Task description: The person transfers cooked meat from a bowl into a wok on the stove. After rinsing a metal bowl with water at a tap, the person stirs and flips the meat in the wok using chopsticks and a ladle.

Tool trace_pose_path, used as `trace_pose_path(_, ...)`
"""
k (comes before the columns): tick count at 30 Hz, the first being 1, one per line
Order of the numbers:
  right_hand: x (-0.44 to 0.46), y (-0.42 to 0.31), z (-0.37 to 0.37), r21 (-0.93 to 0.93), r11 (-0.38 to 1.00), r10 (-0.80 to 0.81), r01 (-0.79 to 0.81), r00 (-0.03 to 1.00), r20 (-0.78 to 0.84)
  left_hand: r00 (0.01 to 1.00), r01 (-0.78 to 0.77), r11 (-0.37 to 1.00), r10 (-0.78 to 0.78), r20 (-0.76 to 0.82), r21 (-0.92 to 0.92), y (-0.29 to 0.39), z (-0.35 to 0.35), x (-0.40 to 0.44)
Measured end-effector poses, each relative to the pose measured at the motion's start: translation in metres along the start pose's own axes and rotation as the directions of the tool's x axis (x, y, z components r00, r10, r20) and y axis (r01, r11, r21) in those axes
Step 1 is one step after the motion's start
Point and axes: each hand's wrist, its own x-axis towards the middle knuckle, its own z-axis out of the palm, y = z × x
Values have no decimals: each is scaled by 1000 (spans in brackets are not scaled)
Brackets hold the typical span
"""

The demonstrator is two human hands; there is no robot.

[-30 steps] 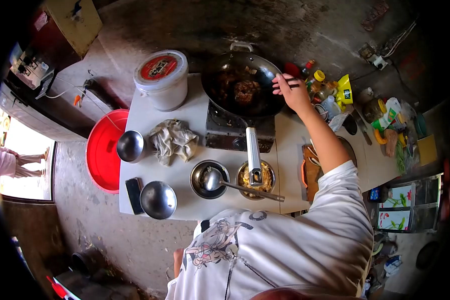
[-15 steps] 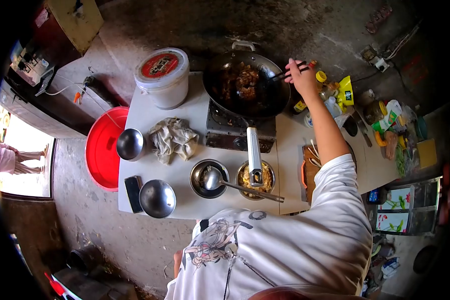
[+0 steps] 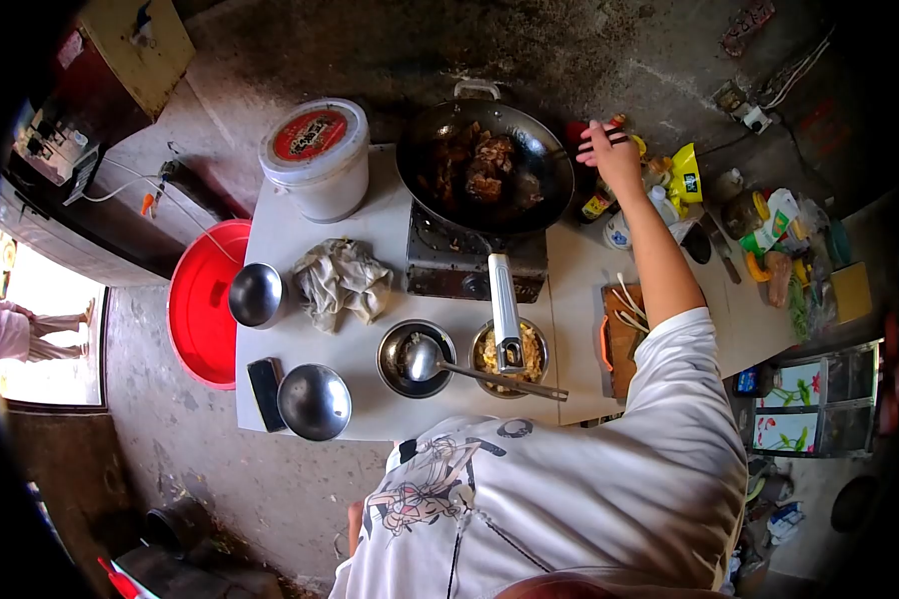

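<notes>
Dark chopsticks [image 3: 617, 140] pinched between fingers of right hand [image 3: 611, 160], hand held just by right rim of wok [image 3: 541, 200]. Left hand hidden; its state cannot be told. Wok seated on stove [image 3: 445, 265], stove set on table [image 3: 581, 285]. Browned food [image 3: 487, 170] heaped inside wok. Ladle [image 3: 425, 359] rested head-down in metal bowl [image 3: 396, 379], handle extended over second bowl [image 3: 545, 347].

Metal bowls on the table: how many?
4: one bowl left of the cloth, one near the table's front-left corner, one under the ladle's head, one holding food under the wok's handle. More may be hidden.
</notes>
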Motion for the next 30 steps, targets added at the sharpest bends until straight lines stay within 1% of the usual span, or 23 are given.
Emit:
trace_pose_path(1, 2, -1, 3, -2, 1000, -1, 1, 1000, 0, 1000, 1, 1000, -1, -1, 1, 0, 0, 0)
trace_pose_path(3, 4, -3, 20, 112, 985, -127, 127, 992, -12, 1000, 0, 1000, 0, -5, 3, 1, 0, 1)
trace_pose_path(4, 2, -2, 30, 76, 985, -155, 153, 987, 30, 1000, -2, 1000, 2, -4, 7, 4, -1, 1)
trace_pose_path(5, 6, 10, 41, 88, 983, -167, 161, 984, 64, 1000, 0, 1000, 0, -7, 6, 3, -2, 0)
trace_pose_path(7, 2, 24, 54, -47, 973, -217, 226, 966, 138, 1000, 0, 1000, 0, -7, 7, 4, -2, 1)
trace_pose_path(9, -9, 23, 51, -51, 968, -231, 246, 952, 201, 1000, 0, 1000, 0, -7, 6, 3, -2, 1)
trace_pose_path(12, 3, 17, 23, -105, 986, -102, 131, 964, 247, 1000, 2, 1000, -2, -4, 3, 1, -1, -1)
trace_pose_path(13, 6, 12, 17, -78, 992, -80, 101, 969, 234, 1000, 3, 1000, -3, -4, 7, 0, -1, -2)
trace_pose_path(15, 6, 4, 9, -38, 998, -53, 59, 987, 154, 1000, 3, 1000, -3, -3, 7, -2, -1, -2)
trace_pose_path(16, 4, 0, 9, -48, 997, -52, 57, 994, 94, 1000, 2, 1000, -2, 0, 9, -2, -1, -1)
trace_pose_path(17, 0, 3, 12, -12, 999, -37, 39, 993, 110, 1000, 0, 1000, 0, 1, 12, -1, -2, 0)
trace_pose_path(19, -11, 15, 21, -50, 991, -115, 127, 972, 208, 1000, -3, 1000, 3, -1, 16, 0, -4, 1)
trace_pose_path(20, -12, 14, 20, -55, 990, -116, 133, 963, 244, 1000, -5, 1000, 5, -1, 20, 0, -5, 2)
trace_pose_path(21, -8, 14, 16, 8, 996, -90, 91, 967, 237, 1000, -5, 1000, 5, -3, 18, 1, -6, 2)
trace_pose_path(23, -1, 2, -2, 11, 999, -43, 42, 989, 144, 1000, -5, 1000, 5, -2, 24, 0, -8, 0)
trace_pose_path(24, 1, -1, -6, 44, 998, -38, 36, 998, 49, 1000, -3, 1000, 3, 3, 26, -1, -9, 0)
trace_pose_path(25, -2, -9, -9, 44, 998, -35, 33, 998, 47, 1000, -4, 1000, 4, 5, 26, 0, -10, -1)
trace_pose_path(27, -10, -23, -9, -26, 1000, 13, -13, 1000, -6, 1000, -6, 1000, 5, 8, 30, -1, -10, -1)
trace_pose_path(29, -9, -6, 7, 44, 999, 12, -11, 1000, -7, 1000, -4, 999, 4, 8, 37, 0, -11, -2)
trace_pose_path(30, -11, 4, 18, 41, 999, 21, -21, 1000, 6, 1000, -6, 999, 6, 11, 39, 0, -10, -1)
